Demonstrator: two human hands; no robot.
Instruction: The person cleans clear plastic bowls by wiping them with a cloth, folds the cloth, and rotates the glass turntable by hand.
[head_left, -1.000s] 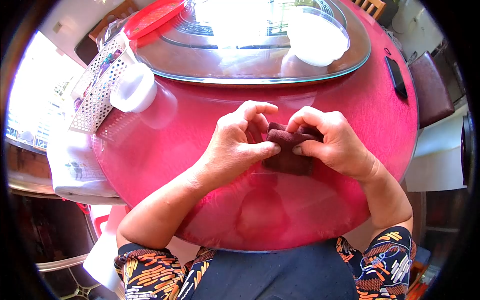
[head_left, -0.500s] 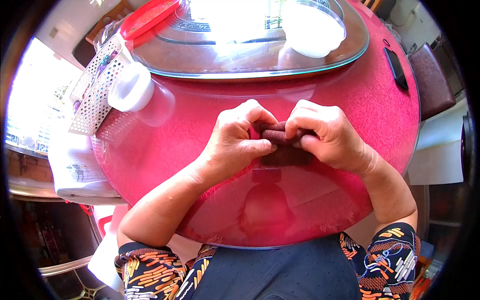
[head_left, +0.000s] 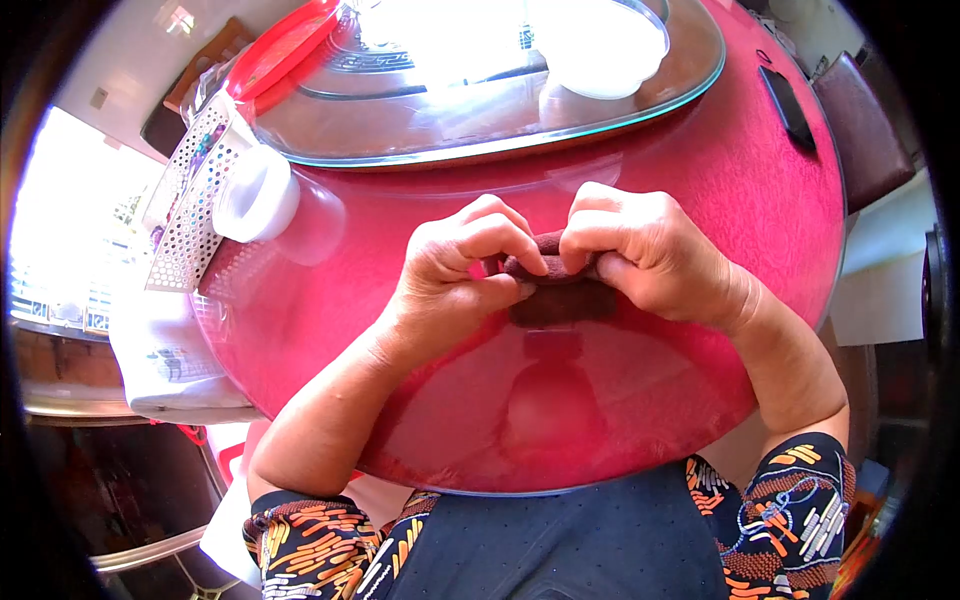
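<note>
Person at a red worktop (head_left: 480, 400), seen from above. L hand (head_left: 440, 265) pinches the L end of a rolled dark-brown cloth (head_left: 556, 268) btwn thumb & fingers; R hand (head_left: 648, 250) grips it nr the R end. Cloth is at the person's side of the worktop, approx. mid. To the L: white tub (head_left: 258, 195) next to a perforated basket (head_left: 185, 235). Far side: glass turntable (head_left: 420, 125). Far R: black phone (head_left: 788, 108), lying flat.
</note>
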